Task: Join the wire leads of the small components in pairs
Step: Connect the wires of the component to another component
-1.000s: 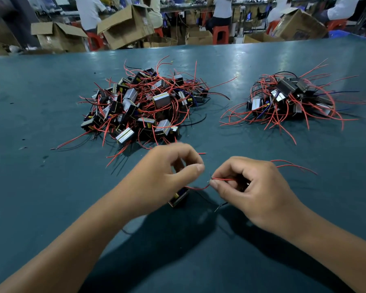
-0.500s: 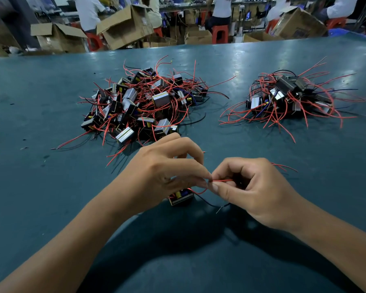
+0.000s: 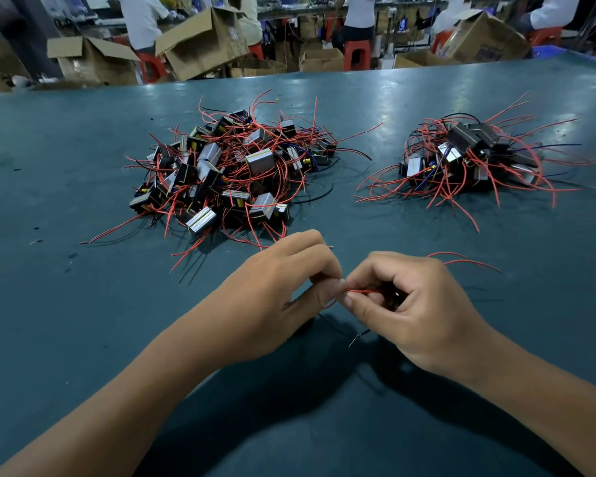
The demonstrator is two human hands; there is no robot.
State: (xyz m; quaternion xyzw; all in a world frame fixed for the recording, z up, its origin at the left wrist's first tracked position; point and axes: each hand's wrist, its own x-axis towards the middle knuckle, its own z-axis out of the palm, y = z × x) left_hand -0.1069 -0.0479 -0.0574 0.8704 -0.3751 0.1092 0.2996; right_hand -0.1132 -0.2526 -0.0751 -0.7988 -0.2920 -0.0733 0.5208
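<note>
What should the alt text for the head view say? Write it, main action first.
Two bare hands meet over a teal table, the left hand and right hand pinching a thin red wire lead between their fingers. Beyond lie a large pile of wired components and a smaller pile to its right.

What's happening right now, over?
Left hand and right hand pinch one red lead together. Two piles beyond. Nothing blocking.

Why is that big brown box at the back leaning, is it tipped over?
Tipped. The cardboard box sits at a slant, one corner high, its flap hanging open. What props it up cannot be seen.
</note>
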